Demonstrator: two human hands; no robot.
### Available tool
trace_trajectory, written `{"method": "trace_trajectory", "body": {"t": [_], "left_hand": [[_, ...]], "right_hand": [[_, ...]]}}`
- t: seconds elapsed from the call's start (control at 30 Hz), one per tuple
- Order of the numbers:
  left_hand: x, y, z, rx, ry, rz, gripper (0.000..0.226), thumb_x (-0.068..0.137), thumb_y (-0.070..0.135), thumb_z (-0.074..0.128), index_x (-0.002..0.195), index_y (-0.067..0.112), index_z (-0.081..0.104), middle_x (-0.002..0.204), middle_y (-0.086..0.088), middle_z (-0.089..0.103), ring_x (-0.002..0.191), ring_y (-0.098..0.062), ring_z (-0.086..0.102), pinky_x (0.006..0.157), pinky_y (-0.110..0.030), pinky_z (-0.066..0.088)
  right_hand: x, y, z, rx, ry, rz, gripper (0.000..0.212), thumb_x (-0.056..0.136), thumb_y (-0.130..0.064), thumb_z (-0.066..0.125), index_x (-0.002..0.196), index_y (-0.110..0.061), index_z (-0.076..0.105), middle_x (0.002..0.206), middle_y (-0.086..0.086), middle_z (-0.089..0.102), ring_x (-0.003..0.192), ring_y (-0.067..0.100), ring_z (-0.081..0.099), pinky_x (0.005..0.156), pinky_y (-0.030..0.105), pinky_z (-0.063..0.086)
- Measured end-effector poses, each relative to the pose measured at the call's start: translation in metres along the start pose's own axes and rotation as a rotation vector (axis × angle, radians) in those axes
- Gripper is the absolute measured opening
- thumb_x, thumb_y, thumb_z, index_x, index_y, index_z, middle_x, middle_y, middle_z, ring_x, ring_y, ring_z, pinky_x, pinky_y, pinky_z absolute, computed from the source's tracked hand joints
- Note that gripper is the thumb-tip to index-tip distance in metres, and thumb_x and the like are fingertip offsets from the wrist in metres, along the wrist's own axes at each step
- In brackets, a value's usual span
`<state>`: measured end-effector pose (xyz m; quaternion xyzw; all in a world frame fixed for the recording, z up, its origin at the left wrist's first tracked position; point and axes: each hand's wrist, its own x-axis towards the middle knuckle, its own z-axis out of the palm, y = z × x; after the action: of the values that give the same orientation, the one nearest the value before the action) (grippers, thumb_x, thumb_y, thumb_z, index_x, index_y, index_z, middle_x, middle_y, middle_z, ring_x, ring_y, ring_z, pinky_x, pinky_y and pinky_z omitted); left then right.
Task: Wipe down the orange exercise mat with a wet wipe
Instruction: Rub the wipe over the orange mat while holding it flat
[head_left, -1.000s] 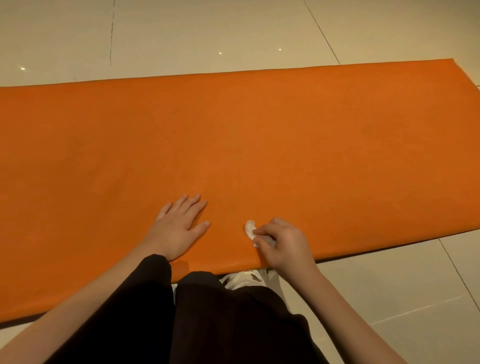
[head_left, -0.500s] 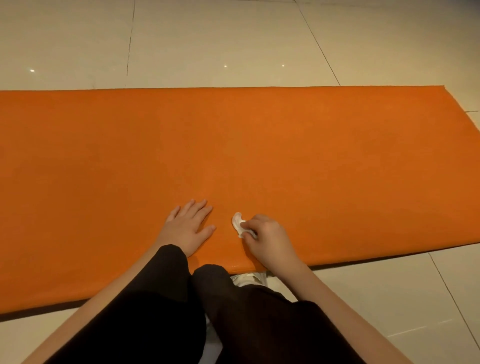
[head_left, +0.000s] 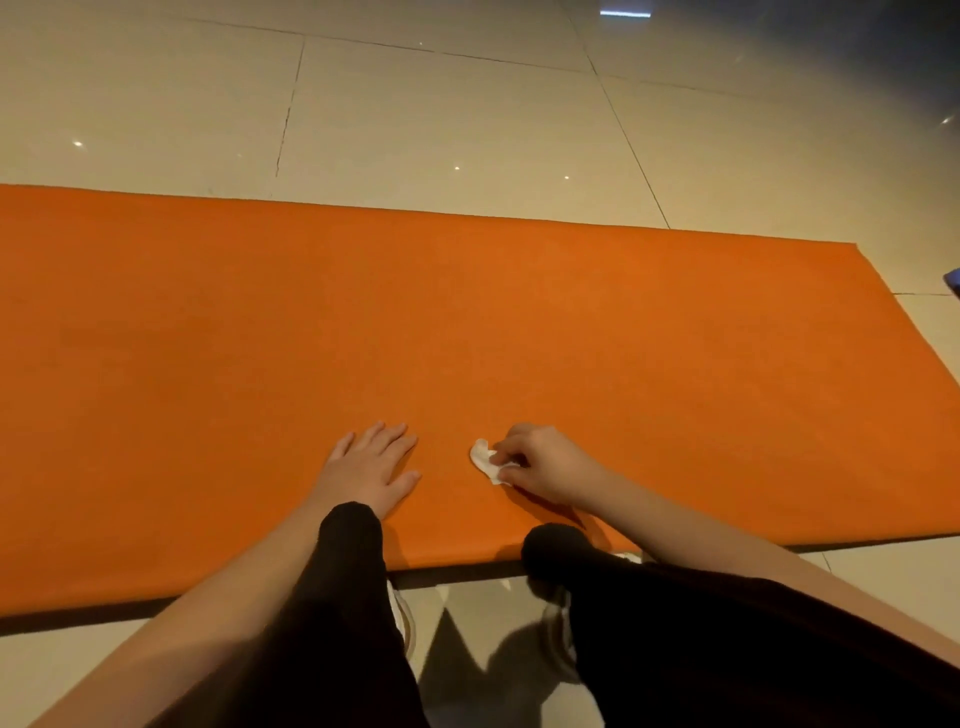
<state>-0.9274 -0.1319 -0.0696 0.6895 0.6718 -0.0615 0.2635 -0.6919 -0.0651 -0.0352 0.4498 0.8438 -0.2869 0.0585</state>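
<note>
The orange exercise mat (head_left: 467, 322) lies flat on the tiled floor and runs across the whole view; its left end is cut off by the frame. My right hand (head_left: 545, 462) rests on the mat near its front edge, fingers pinched on a small crumpled white wet wipe (head_left: 485, 460) that touches the mat. My left hand (head_left: 371, 465) lies flat, palm down, fingers spread, a short way to the left of the wipe. It holds nothing.
Beige floor tiles (head_left: 441, 119) surround the mat. My knees in black trousers (head_left: 675, 634) and white shoes (head_left: 402, 618) sit just off the mat's front edge. A dark blue object (head_left: 953, 283) peeks in at the right edge.
My head has tilted up and the view has shifted, so the mat sits lower in frame. The right hand with the wipe has slid slightly left and then back; the left hand stays planted.
</note>
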Motion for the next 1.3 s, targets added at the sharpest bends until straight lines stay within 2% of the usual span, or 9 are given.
{"method": "trace_trajectory", "body": {"t": [0.17,0.37,0.53,0.67,0.77,0.83,0.93,1.1,1.3], "left_hand": [[0.027,0.007,-0.004,-0.043,0.010,-0.042,0.056,0.103,0.047,0.035,0.153,0.025,0.024,0.162,0.006,0.014,0.149,-0.015,0.006,0.119,-0.039,0.004],[0.047,0.021,0.011,0.013,0.094,-0.089,0.059,0.104,0.048,0.024,0.155,0.020,0.019,0.163,0.002,0.009,0.150,-0.020,0.001,0.120,-0.045,0.002],[0.044,0.017,0.014,0.014,0.106,-0.066,0.075,0.092,0.057,0.006,0.155,0.020,0.020,0.164,0.002,0.010,0.151,-0.020,0.001,0.120,-0.045,0.001],[0.045,0.019,0.014,0.009,0.115,-0.084,0.094,0.076,0.063,-0.005,0.153,0.020,0.027,0.162,0.003,0.017,0.150,-0.020,0.005,0.119,-0.045,0.004],[0.052,0.019,0.008,-0.006,0.112,-0.103,0.073,0.092,0.060,0.015,0.150,0.019,0.031,0.160,0.002,0.020,0.149,-0.020,0.010,0.119,-0.044,0.007],[0.068,0.018,0.001,-0.010,0.091,-0.086,0.060,0.102,0.050,0.030,0.153,0.019,0.023,0.162,0.001,0.013,0.149,-0.020,0.006,0.120,-0.043,0.005],[0.091,0.018,-0.004,-0.012,0.082,-0.111,0.062,0.103,0.047,0.030,0.156,0.019,0.014,0.164,0.002,0.003,0.150,-0.020,-0.001,0.121,-0.042,0.002],[0.093,0.020,0.014,0.025,0.151,-0.120,0.066,0.098,0.049,0.016,0.156,0.018,0.015,0.164,0.001,0.005,0.151,-0.021,-0.003,0.121,-0.045,0.000],[0.097,0.017,0.020,0.040,0.177,-0.116,0.081,0.086,0.056,0.002,0.155,0.016,0.022,0.163,0.000,0.012,0.151,-0.021,0.003,0.120,-0.045,0.001]], "right_hand": [[0.016,0.020,0.006,0.023,0.163,0.096,0.017,0.089,-0.016,0.060,0.097,-0.004,0.070,0.097,0.012,0.059,0.087,0.030,0.056,0.069,0.037,0.039],[0.024,0.013,0.020,0.093,0.069,-0.189,0.017,0.086,-0.012,0.062,0.098,-0.006,0.072,0.097,0.007,0.062,0.086,0.023,0.058,0.073,0.036,0.044],[0.057,0.048,0.015,0.005,0.294,0.118,0.019,0.086,-0.003,0.052,0.084,0.002,0.070,0.093,0.016,0.057,0.082,0.036,0.056,0.067,0.042,0.041],[0.033,0.029,0.029,0.065,0.175,-0.128,0.015,0.083,-0.005,0.054,0.081,-0.004,0.070,0.087,0.010,0.059,0.082,0.029,0.055,0.066,0.039,0.043],[0.041,0.040,0.017,0.036,0.127,-0.153,0.016,0.082,-0.009,0.053,0.080,-0.004,0.069,0.086,0.009,0.060,0.083,0.028,0.056,0.066,0.040,0.045],[0.062,0.058,0.011,-0.011,0.224,-0.002,0.017,0.083,-0.008,0.052,0.076,-0.002,0.066,0.087,0.012,0.059,0.084,0.033,0.055,0.065,0.042,0.045],[0.077,0.060,0.017,0.027,0.350,0.156,0.016,0.082,-0.003,0.052,0.076,0.000,0.067,0.089,0.013,0.059,0.083,0.035,0.056,0.065,0.041,0.044],[0.064,0.048,0.024,0.079,0.128,-0.189,0.015,0.085,-0.008,0.057,0.089,-0.007,0.071,0.091,0.010,0.064,0.088,0.031,0.057,0.069,0.037,0.045],[0.107,0.074,0.020,0.169,0.506,0.234,0.014,0.080,-0.007,0.056,0.084,-0.009,0.069,0.083,0.011,0.065,0.082,0.032,0.059,0.068,0.034,0.041]]}}
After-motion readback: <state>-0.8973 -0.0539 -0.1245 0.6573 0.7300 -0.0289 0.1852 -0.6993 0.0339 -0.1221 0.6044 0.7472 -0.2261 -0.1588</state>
